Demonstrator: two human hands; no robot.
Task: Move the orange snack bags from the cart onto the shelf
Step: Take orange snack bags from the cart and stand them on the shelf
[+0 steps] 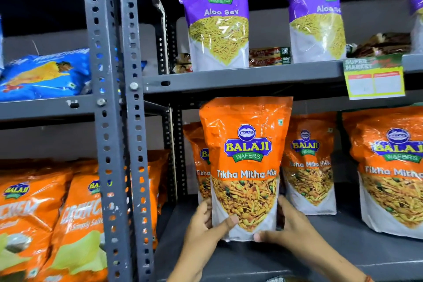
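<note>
An orange Tikha Mitha Mix snack bag (246,162) stands upright on the grey lower shelf (320,249), at its front left. My left hand (206,224) grips the bag's lower left edge, thumb across the front. My right hand (290,224) holds the lower right edge, thumb under the bottom corner. Another orange bag (196,162) stands right behind it, partly hidden. Two more of the same orange bags, one (309,165) and the other (391,171), stand upright to the right. The cart is out of view.
Perforated grey uprights (119,121) split the shelving left of the bag. Purple Aloo Sev bags (217,18) stand on the shelf above, with a yellow price tag (375,80) on its edge. Orange chip bags (68,224) and a blue bag (43,73) fill the left bay.
</note>
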